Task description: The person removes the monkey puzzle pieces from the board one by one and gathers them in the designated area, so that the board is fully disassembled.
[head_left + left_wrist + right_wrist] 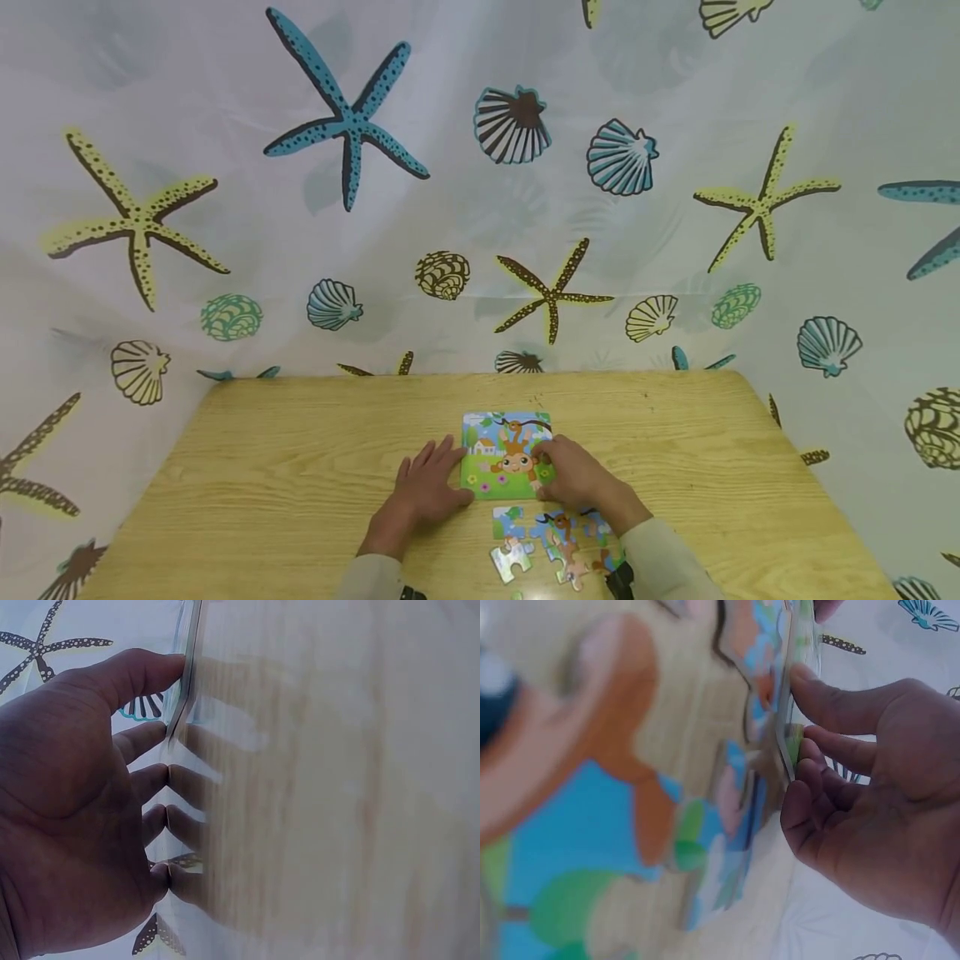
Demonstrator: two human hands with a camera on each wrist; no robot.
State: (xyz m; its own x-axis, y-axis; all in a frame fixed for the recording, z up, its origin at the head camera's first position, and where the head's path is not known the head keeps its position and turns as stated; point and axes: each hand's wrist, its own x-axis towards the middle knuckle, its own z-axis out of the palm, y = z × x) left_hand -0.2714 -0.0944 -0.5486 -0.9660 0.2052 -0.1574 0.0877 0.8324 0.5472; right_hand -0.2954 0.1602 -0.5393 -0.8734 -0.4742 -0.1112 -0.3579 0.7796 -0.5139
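A square picture board (495, 477) with a cartoon monkey and a house lies on the wooden table between both hands. My left hand (431, 487) rests beside its left edge, the thumb touching the edge and the fingers spread, fairly straight. At the right side my right hand (577, 473) grips the board, with curled fingers lapping over the edge and the thumb lower down. In the right wrist view the thumb and index finger of the right hand (877, 772) meet the board's rim. Loose jigsaw pieces (512, 558) lie just below the board, some partly hidden by the right forearm.
The light wooden table (300, 467) spreads out to both sides of the hands. A white cloth (450, 200) printed with starfish and shells hangs behind the table and down its sides. Another puzzle piece (508, 522) lies close to the board's lower edge.
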